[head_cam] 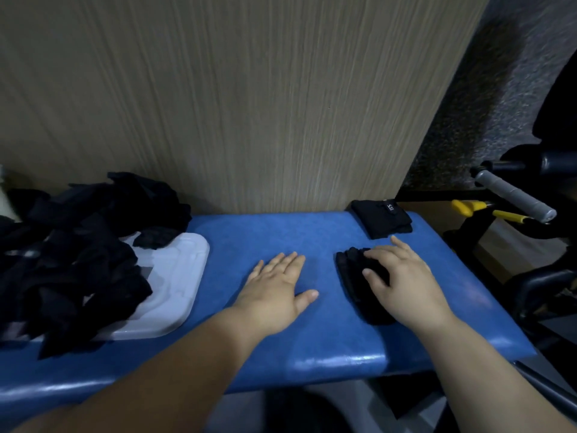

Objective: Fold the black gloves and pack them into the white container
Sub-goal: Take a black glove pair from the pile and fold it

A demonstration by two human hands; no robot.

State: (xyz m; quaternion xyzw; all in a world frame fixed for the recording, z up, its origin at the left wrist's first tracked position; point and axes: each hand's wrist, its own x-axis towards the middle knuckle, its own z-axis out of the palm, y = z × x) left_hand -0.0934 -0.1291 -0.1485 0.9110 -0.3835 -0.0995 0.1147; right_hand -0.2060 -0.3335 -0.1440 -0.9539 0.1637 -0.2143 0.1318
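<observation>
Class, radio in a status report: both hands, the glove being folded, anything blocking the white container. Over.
Left hand flat on bench, empty. Right hand pressing folded glove. Loose glove pile covers much of white container.

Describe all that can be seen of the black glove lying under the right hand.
The black glove is a folded, compact bundle of dark, soft-looking fabric, with layered edges showing on its left side. It lies flat on the blue padded bench, right of centre. The right hand rests on it, pressing it down and hiding its right part.
</observation>
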